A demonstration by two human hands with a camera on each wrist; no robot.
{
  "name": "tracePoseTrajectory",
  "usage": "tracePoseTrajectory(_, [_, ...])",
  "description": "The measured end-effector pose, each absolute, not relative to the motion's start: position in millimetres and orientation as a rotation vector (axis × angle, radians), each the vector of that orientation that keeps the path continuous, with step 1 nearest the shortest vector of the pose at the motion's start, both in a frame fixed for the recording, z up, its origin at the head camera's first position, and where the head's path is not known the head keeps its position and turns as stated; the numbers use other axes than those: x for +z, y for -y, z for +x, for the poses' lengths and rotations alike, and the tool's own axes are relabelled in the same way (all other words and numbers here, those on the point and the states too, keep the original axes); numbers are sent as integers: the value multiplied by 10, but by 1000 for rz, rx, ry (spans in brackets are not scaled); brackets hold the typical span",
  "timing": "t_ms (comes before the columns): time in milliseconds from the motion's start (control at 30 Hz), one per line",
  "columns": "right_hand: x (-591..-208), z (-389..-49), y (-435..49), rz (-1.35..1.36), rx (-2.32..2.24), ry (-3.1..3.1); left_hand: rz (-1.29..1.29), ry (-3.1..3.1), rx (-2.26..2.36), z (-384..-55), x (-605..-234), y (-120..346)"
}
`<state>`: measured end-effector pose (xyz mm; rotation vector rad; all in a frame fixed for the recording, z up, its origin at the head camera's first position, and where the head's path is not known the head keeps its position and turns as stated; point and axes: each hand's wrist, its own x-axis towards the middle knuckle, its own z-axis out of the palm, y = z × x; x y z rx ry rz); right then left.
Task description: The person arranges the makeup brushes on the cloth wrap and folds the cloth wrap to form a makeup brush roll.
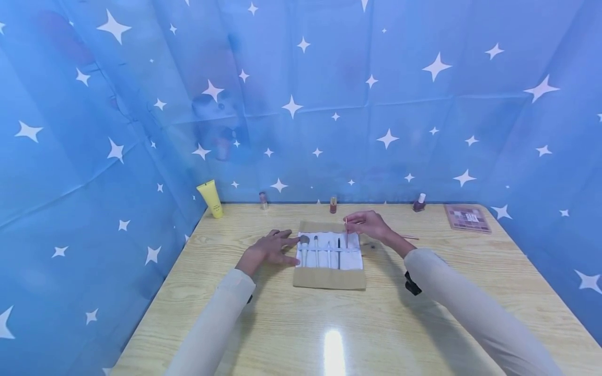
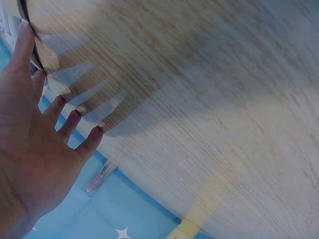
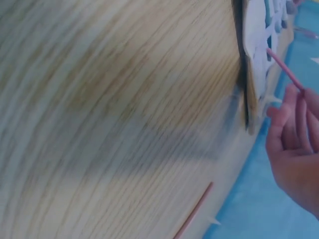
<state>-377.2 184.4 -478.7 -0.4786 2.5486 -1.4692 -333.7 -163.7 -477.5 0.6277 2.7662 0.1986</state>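
A tan brush roll (image 1: 329, 280) with a white lining lies unfolded on the table. Several makeup brushes stand in its band, among them a fluffy-headed brush (image 1: 304, 241) at the left and a dark slim brush (image 1: 338, 255). My right hand (image 1: 369, 225) pinches a slim pink makeup brush (image 3: 286, 69) by its upper part, and the lower end meets the band at the roll's right side. With spread fingers, my left hand (image 1: 271, 247) rests at the roll's left edge. In the left wrist view, the thumb touches that edge.
Another thin pink stick (image 3: 194, 210) lies on the table right of the roll. Along the back stand a yellow tube (image 1: 211, 199), a small pinkish bottle (image 1: 263, 200), a gold-capped bottle (image 1: 333, 204) and a white-capped polish bottle (image 1: 419, 202). A palette (image 1: 467, 218) lies back right; a starry curtain hangs behind.
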Motion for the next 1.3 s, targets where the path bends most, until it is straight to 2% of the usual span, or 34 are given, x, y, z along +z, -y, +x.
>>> tracePoseTrajectory(633, [-4975, -3700, -1805, -321, -1252, -2661, 655, -2759, 187, -3353, -4788, 1656])
tracePoseTrajectory(933, [-5040, -3606, -1803, -528, -1175, -2790, 667, -2751, 196, -3348, -4771, 1666])
tracePoseTrajectory(1300, [-5088, -3513, -1787, -625, -1154, -2833, 691, -2753, 206, -3336, -4758, 1664])
